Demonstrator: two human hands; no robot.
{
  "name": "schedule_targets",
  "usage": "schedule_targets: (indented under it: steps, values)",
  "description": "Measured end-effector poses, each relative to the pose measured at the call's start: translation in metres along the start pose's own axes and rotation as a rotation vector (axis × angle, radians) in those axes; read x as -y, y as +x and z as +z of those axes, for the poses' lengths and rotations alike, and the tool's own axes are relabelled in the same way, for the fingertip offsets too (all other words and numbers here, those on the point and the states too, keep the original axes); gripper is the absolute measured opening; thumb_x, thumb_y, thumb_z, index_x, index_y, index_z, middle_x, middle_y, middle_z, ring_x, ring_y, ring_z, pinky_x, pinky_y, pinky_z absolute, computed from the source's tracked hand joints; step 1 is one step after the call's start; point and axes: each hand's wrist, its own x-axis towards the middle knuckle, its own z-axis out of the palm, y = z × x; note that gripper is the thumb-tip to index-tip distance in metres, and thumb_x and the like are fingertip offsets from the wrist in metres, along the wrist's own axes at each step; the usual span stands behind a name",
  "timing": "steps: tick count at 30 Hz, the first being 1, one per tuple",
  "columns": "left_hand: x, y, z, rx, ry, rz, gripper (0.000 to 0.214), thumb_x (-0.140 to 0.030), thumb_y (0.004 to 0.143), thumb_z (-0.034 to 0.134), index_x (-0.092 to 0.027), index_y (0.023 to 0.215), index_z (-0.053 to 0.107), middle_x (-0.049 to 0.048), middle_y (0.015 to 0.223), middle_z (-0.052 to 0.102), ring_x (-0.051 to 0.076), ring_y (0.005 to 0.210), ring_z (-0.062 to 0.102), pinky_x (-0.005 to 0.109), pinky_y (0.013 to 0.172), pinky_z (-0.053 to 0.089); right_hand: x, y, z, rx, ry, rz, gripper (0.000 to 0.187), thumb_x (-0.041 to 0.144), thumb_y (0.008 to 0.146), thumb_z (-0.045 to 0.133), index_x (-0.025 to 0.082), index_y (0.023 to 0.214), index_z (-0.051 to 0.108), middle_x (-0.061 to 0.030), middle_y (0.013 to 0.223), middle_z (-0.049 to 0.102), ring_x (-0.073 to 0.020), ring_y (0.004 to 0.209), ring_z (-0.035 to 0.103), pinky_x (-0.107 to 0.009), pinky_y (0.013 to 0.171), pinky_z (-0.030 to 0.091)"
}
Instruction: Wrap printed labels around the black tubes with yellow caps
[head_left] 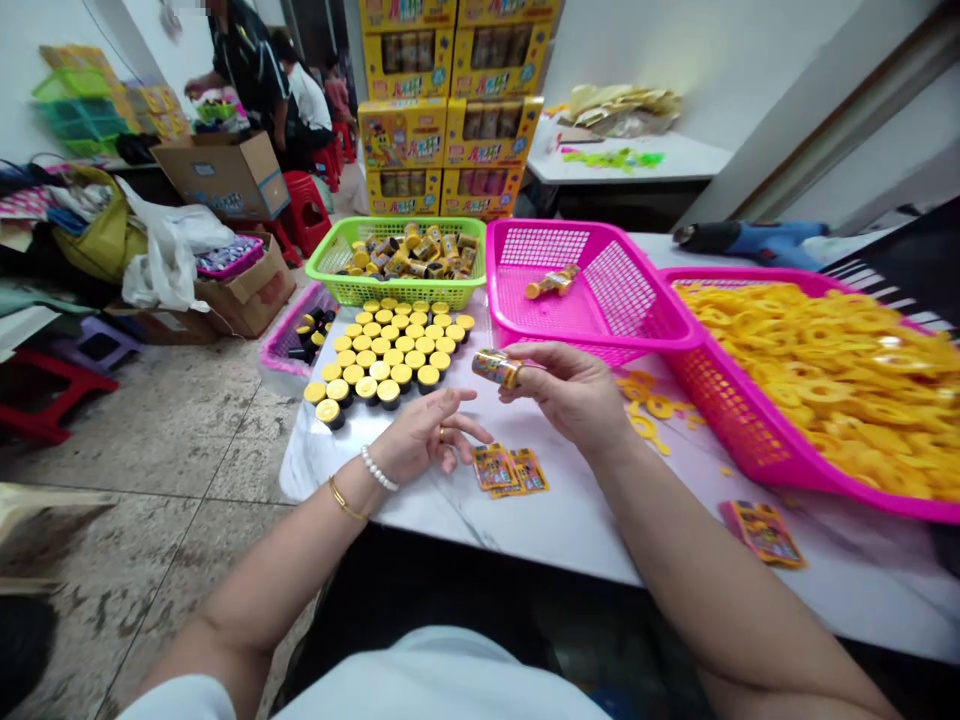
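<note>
Between the thumb and fingers of my right hand [574, 390] is a small cylinder wrapped in a printed label [496, 369], held tilted above the table. My left hand [427, 432] hovers just left of it with fingers spread and nothing in them. Below the hands lie a few printed sachets [514, 470], overlapping on the white tabletop. Rows of black jars with yellow lids [379, 350] stand to the left. Another stack of printed cards [765, 532] rests near my right forearm.
A green basket [322, 262] holds wrapped cylinders. One pink basket [517, 320] contains a few more; another pink basket [750, 455] is heaped with yellow plastic rings [832, 380]. A blue tool [757, 243] lies behind. Boxed goods [405, 150] are stacked beyond; people [251, 70] are at the back left.
</note>
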Motion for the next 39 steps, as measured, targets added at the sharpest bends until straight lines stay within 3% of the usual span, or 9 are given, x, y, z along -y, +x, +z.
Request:
schedule_targets:
  steps: [6, 9, 13, 18, 23, 29, 33, 36, 39]
  values:
    - [-0.003, -0.005, -0.003, -0.072, 0.07, 0.102, 0.073, -0.062, 0.069, 0.082, -0.012, 0.117, 0.057, 0.0102, 0.082, 0.075, 0.014, 0.051, 0.065, 0.019, 0.039, 0.044, 0.018, 0.01, -0.028, -0.278, -0.239, -0.167, 0.077, 0.038, 0.073, 0.084, 0.036, 0.144, 0.053, -0.0087, 0.137, 0.064, -0.0179, 0.083, 0.076, -0.035, 0.069, 0.066]
    - [0.007, -0.019, -0.001, -0.207, 0.198, 0.226, 0.063, -0.058, 0.071, 0.081, -0.012, 0.109, 0.062, 0.0075, 0.081, 0.073, 0.011, 0.052, 0.062, 0.019, 0.04, 0.044, 0.012, -0.017, -0.021, -0.291, -0.538, -0.095, 0.049, 0.037, 0.079, 0.077, 0.023, 0.125, 0.071, -0.0095, 0.111, 0.074, -0.0155, 0.066, 0.07, -0.029, 0.052, 0.059]
    - [0.037, -0.057, 0.005, -0.347, 0.424, 0.346, 0.038, -0.046, 0.083, 0.073, -0.014, 0.102, 0.071, 0.0051, 0.076, 0.071, 0.009, 0.052, 0.056, 0.019, 0.046, 0.042, -0.01, -0.069, 0.002, 0.01, -0.878, -0.18, 0.013, 0.03, 0.085, 0.072, 0.024, 0.091, 0.082, -0.0043, 0.083, 0.074, -0.0172, 0.072, 0.068, -0.031, 0.065, 0.057]
    - [0.058, -0.092, 0.013, -0.427, 0.671, 0.421, 0.015, -0.033, 0.083, 0.073, -0.019, 0.083, 0.078, 0.005, 0.073, 0.074, 0.013, 0.061, 0.061, 0.023, 0.057, 0.048, -0.027, -0.09, 0.014, 0.179, -1.001, -0.205, 0.009, 0.022, 0.085, 0.073, 0.025, 0.08, 0.081, -0.0037, 0.077, 0.068, -0.0191, 0.075, 0.063, -0.034, 0.071, 0.053]
    - [0.052, -0.094, 0.012, -0.532, 0.354, 0.342, 0.025, -0.041, 0.082, 0.073, -0.016, 0.076, 0.074, 0.002, 0.063, 0.068, 0.009, 0.046, 0.05, 0.021, 0.047, 0.042, -0.017, -0.086, 0.025, 0.081, -1.035, -0.313, 0.011, 0.023, 0.087, 0.072, 0.025, 0.079, 0.08, -0.0032, 0.075, 0.064, -0.0188, 0.073, 0.059, -0.036, 0.068, 0.051]
    - [0.052, -0.095, 0.014, -0.607, 0.274, 0.452, 0.023, -0.038, 0.076, 0.08, -0.016, 0.081, 0.076, 0.0034, 0.074, 0.071, 0.011, 0.062, 0.056, 0.023, 0.06, 0.048, 0.006, -0.092, 0.079, 0.062, -0.818, -0.407, 0.012, 0.023, 0.088, 0.072, 0.03, 0.095, 0.08, -0.0037, 0.088, 0.06, -0.016, 0.076, 0.063, -0.03, 0.061, 0.053]
    - [0.05, -0.101, 0.007, -0.664, 0.259, 0.506, 0.023, -0.038, 0.078, 0.077, -0.017, 0.07, 0.073, 0.0015, 0.068, 0.067, 0.012, 0.062, 0.056, 0.024, 0.06, 0.047, -0.001, -0.089, 0.108, 0.069, -0.58, -0.144, 0.022, 0.033, 0.086, 0.073, 0.025, 0.107, 0.074, -0.0048, 0.097, 0.066, -0.0147, 0.073, 0.064, -0.03, 0.064, 0.056]
    - [0.05, -0.111, -0.002, -0.721, 0.277, 0.487, 0.024, -0.039, 0.077, 0.078, -0.016, 0.069, 0.072, 0.0007, 0.064, 0.064, 0.011, 0.057, 0.051, 0.023, 0.053, 0.042, -0.009, -0.087, 0.121, 0.13, -0.413, 0.194, 0.028, 0.046, 0.089, 0.068, 0.018, 0.087, 0.07, 0.0, 0.068, 0.064, -0.0113, 0.052, 0.054, -0.025, 0.049, 0.047]
    - [0.054, -0.122, -0.006, -0.831, 0.215, 0.513, 0.023, -0.04, 0.079, 0.077, -0.017, 0.083, 0.074, -0.0004, 0.065, 0.064, 0.01, 0.054, 0.049, 0.022, 0.05, 0.04, -0.014, -0.09, 0.134, 0.075, -0.44, 0.27, 0.041, 0.051, 0.091, 0.064, 0.02, 0.065, 0.059, 0.0042, 0.05, 0.052, -0.0103, 0.045, 0.044, -0.024, 0.045, 0.038]
